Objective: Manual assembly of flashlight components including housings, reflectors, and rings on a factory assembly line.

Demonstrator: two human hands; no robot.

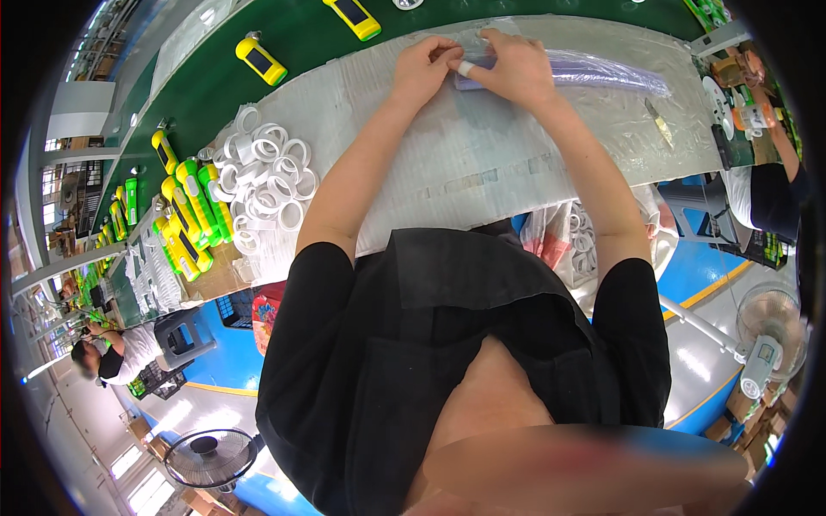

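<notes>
Left hand [428, 64] and right hand [516, 70] are sitting close together at the left end of the purple, clear-film-wrapped flat bundle [602, 70]; can't tell if they're pinching. Risks: slick film slipping, bundle skewing; stray reach catching the small yellow-handled knife [661, 125] lying by its right end.

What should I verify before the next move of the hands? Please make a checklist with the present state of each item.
1. Left hand and right hand close together: ok.
2. Right hand at the left end of the plastic-wrapped purple bundle: ok.
3. White band around the right thumb: ok.
4. Small knife apart from both hands: ok.
5. White rings in tidy rows: not ok, loosely heaped.
6. Anything pinched between the hands: cannot tell, too small.
</notes>
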